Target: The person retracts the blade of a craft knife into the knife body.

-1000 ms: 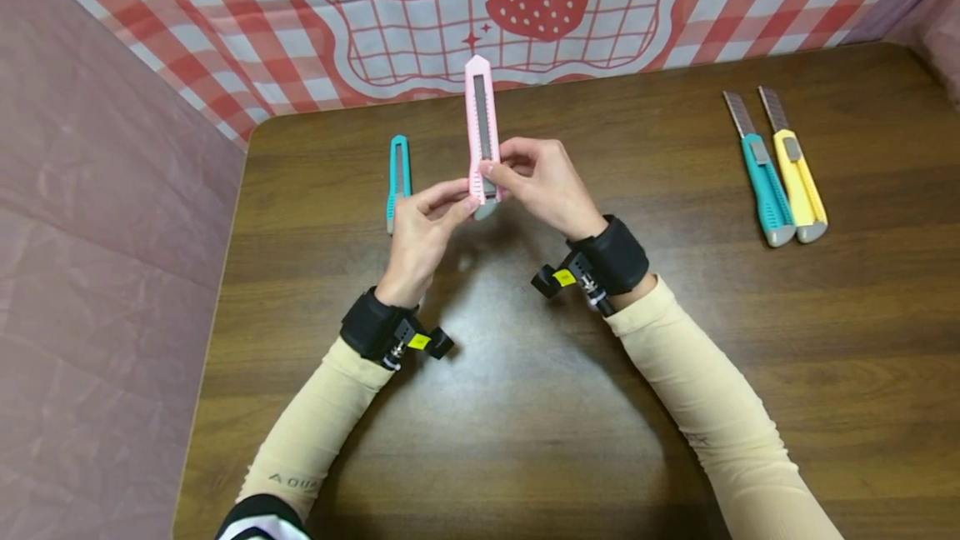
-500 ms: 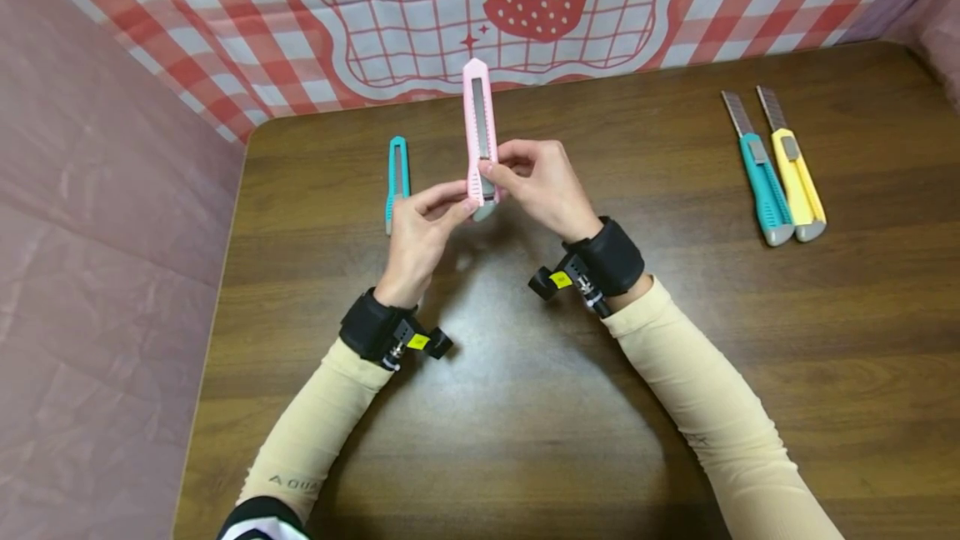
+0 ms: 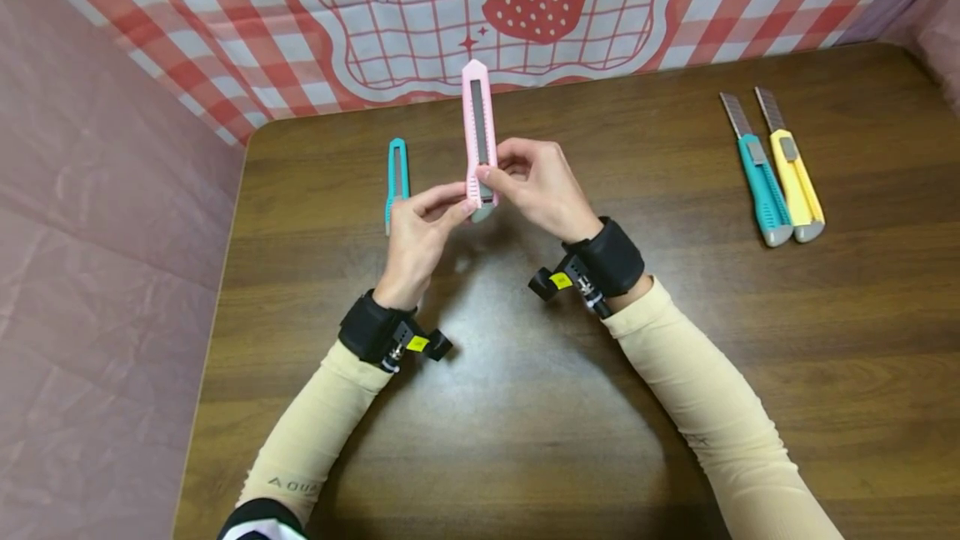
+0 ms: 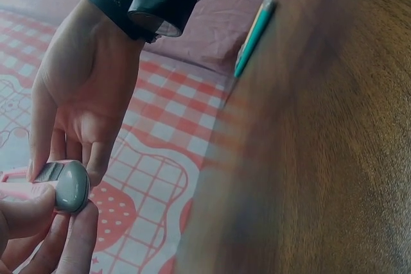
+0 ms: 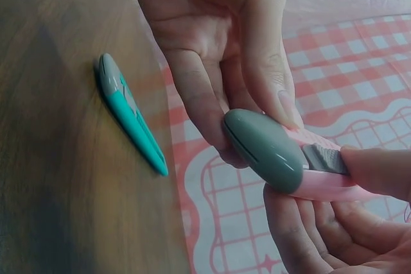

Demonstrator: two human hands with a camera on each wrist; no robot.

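Observation:
A pink utility knife (image 3: 475, 119) with a grey end cap (image 5: 264, 149) is held up over the far part of the table, its nose pointing away. No blade shows past the nose. My left hand (image 3: 417, 244) pinches the knife near the cap, between thumb and fingers. My right hand (image 3: 543, 188) holds it from the other side, with the thumb on the ridged grey slider (image 5: 324, 158); the fingers lie behind the body. A teal utility knife (image 3: 397, 173) lies just beyond my left hand, which hides part of its lower end.
At the right of the wooden table (image 3: 510, 423) lie a second teal utility knife (image 3: 765, 190) and a yellow one (image 3: 798, 182), side by side with blades out. A red-and-white checked cloth (image 3: 247, 32) with a strawberry print hangs along the far edge.
My right thumb and the slider sit slightly lower on the pink knife. Both hands keep their hold on it, and the other knives lie where they were.

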